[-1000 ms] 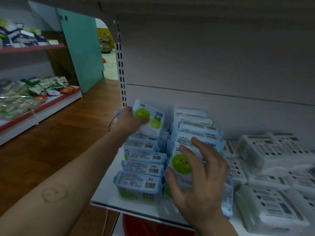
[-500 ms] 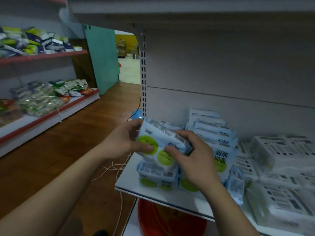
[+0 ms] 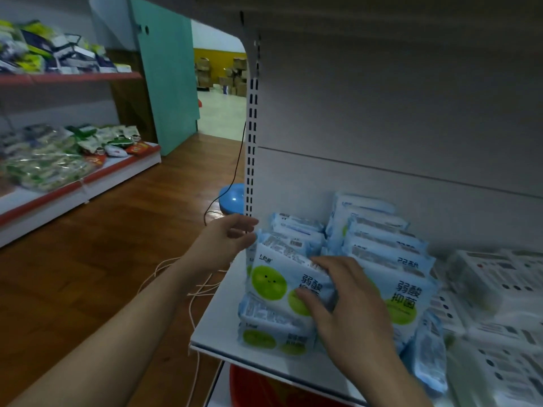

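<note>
A blue wipes pack with green circles [image 3: 279,277] stands tilted on top of a flat pack [image 3: 273,330] at the front left of the white shelf [image 3: 217,327]. My right hand [image 3: 346,304] holds this pack, fingers over its top edge and thumb on its front. My left hand [image 3: 229,239] hovers open just left of the pack's upper corner, fingers relaxed, holding nothing. Behind and to the right stand more blue packs in rows [image 3: 382,245].
White wipes packs [image 3: 499,289] fill the shelf's right side. A slotted upright [image 3: 252,127] rises at the shelf's left end. A red basin [image 3: 258,389] sits below. Another rack with snack bags [image 3: 58,160] lines the left wall across the wooden floor; white cord [image 3: 194,292] lies there.
My left hand let go of the pack and drew back to the left. My right hand has set the pack down onto the front left stack.
</note>
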`<state>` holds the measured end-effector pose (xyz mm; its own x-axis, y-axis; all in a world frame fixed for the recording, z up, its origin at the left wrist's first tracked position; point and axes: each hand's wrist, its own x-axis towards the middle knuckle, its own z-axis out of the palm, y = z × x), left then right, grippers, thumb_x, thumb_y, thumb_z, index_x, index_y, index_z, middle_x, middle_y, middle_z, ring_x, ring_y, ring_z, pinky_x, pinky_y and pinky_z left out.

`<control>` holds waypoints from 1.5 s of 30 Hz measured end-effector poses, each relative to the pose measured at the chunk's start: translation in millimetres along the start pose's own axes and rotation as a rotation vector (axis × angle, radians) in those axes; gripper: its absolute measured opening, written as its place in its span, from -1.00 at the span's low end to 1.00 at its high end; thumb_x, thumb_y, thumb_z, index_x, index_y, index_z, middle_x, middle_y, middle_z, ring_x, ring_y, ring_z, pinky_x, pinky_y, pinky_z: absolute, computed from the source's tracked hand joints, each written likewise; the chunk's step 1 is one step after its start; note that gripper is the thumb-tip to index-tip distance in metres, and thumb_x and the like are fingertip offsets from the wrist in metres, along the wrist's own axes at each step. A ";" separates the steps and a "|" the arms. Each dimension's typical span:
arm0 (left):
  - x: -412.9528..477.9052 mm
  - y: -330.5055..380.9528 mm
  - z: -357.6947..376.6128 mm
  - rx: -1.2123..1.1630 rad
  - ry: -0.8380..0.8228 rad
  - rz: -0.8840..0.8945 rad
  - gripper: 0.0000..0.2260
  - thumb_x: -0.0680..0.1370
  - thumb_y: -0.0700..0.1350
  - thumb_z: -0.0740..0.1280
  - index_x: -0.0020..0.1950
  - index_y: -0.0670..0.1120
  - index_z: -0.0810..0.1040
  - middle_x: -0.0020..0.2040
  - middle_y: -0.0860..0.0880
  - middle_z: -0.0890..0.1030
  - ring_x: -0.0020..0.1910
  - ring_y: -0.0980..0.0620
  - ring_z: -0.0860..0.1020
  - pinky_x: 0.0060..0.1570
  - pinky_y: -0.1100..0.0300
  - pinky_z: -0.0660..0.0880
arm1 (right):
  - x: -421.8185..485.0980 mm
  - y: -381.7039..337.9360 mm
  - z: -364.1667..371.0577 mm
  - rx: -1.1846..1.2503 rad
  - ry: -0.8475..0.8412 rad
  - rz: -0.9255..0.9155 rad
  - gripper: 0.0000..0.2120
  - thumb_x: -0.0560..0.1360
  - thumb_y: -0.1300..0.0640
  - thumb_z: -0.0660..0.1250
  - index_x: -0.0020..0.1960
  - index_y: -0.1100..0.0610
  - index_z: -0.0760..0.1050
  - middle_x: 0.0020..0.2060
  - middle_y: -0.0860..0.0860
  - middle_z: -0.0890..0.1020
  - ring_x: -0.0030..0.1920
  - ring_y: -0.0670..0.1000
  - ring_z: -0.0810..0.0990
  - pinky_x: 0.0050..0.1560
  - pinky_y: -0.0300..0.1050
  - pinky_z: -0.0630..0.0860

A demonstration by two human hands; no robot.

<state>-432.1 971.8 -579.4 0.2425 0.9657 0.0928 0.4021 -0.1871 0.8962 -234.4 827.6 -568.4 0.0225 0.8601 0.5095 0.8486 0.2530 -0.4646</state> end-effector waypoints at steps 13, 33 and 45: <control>119.9 26.0 52.7 1.006 -0.384 0.492 -0.72 0.63 -0.03 0.22 0.33 0.04 0.50 0.28 0.00 0.50 0.25 -0.01 0.46 0.17 0.10 0.39 | 1.4 6.3 21.5 -0.204 0.275 -0.088 -0.67 0.42 -0.12 0.25 0.06 0.00 0.63 -0.01 -0.07 0.63 -0.08 -0.10 0.51 -0.14 -0.30 0.49; 127.5 47.5 55.1 1.255 -0.466 0.618 -0.81 0.52 -0.03 0.30 0.06 -0.10 0.53 0.05 -0.07 0.55 0.04 -0.06 0.53 -0.05 0.18 0.33 | -3.7 7.6 29.8 -0.206 0.283 -0.107 -0.68 0.42 -0.02 0.22 0.17 -0.03 0.42 0.04 -0.01 0.60 -0.10 -0.01 0.63 -0.43 -0.28 0.56; 43.1 82.3 -11.9 0.777 0.138 0.535 -0.88 0.54 -0.10 0.33 0.03 -0.10 0.56 -0.06 -0.03 0.57 -0.12 -0.02 0.55 -0.17 0.11 0.51 | -1.5 12.7 31.7 -0.157 0.229 -0.073 -0.52 0.29 0.08 0.56 0.14 -0.03 0.44 0.05 0.00 0.57 -0.16 0.01 0.64 -0.57 -0.21 0.48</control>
<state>-399.1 1000.1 -496.5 0.4780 0.7211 0.5015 0.7546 -0.6294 0.1859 -240.3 843.5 -598.0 0.0616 0.7151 0.6963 0.9234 0.2239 -0.3117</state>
